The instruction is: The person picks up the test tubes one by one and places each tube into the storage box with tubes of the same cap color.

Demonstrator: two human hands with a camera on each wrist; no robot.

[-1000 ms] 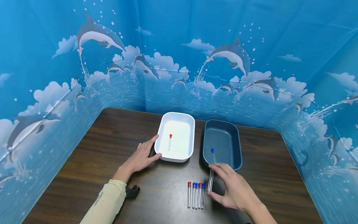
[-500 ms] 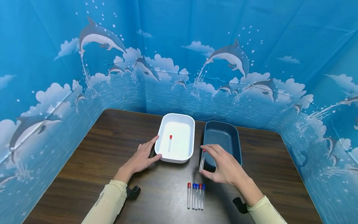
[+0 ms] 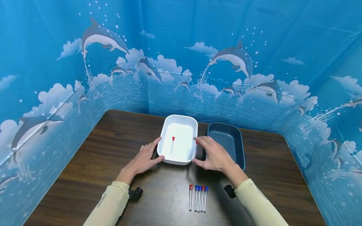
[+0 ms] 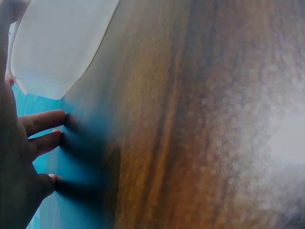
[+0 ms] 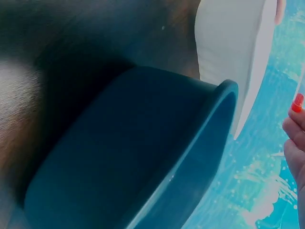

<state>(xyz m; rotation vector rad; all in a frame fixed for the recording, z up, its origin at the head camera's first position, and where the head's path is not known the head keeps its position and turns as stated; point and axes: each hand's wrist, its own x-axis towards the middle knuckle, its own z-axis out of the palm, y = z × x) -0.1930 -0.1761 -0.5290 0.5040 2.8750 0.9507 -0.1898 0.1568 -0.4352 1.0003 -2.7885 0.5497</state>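
In the head view my right hand [image 3: 216,155] holds a red-capped test tube [image 3: 195,150] between fingers and thumb, over the right rim of the white tray [image 3: 183,122]. The right wrist view shows its red cap [image 5: 298,102] by the fingertips. My left hand [image 3: 142,158] rests at the tray's left side, index finger and thumb touching the rim, the other fingers extended. Another red-capped test tube [image 3: 172,145] lies inside this tray. Just right of it stands a dark blue tray [image 3: 241,150], partly hidden by my right hand.
Several capped test tubes lie side by side near the front, including a red-capped tube [image 3: 190,197] at the left and a blue-capped tube [image 3: 205,199] at the right. The brown wooden table [image 3: 113,131] meets a dolphin-print curtain [image 3: 169,47] behind the trays.
My right hand has carried the red-capped test tube from the front of the dark blue tray up and left to the white tray's right rim. My left hand has stayed in place.
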